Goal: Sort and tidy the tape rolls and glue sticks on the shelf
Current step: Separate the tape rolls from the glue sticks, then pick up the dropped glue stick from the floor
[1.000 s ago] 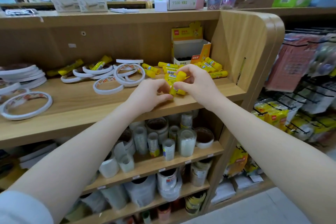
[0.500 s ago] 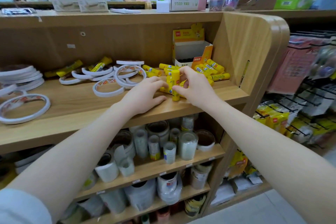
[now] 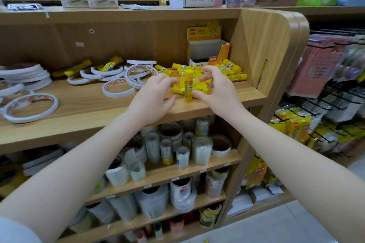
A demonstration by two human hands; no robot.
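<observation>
One glue stick [image 3: 188, 85] is seen standing upright near the front edge of the shelf [image 3: 83, 108], with a heap of lying glue sticks [image 3: 197, 79] directly behind it and an open display box [image 3: 207, 49] further back, against the right side panel. The left hand [image 3: 153, 97] is held just left of the standing stick and the right hand [image 3: 216, 89] just right of it; the fingers of both are loosely curved and spread, and nothing is gripped by either. Whether the stick is touched by a fingertip cannot be told.

The main risk is judged to be tipping. The stick is tall and narrow, so it can be knocked over by a small brush of a finger, and from this place it can be rolled off the front edge to the floor. The loose heap behind can also be disturbed, and more sticks can be sent rolling. To the left, the flat tape rolls [image 3: 118, 89] are scattered and partly overlapped; they can be pushed about if an arm is swept across them.
</observation>
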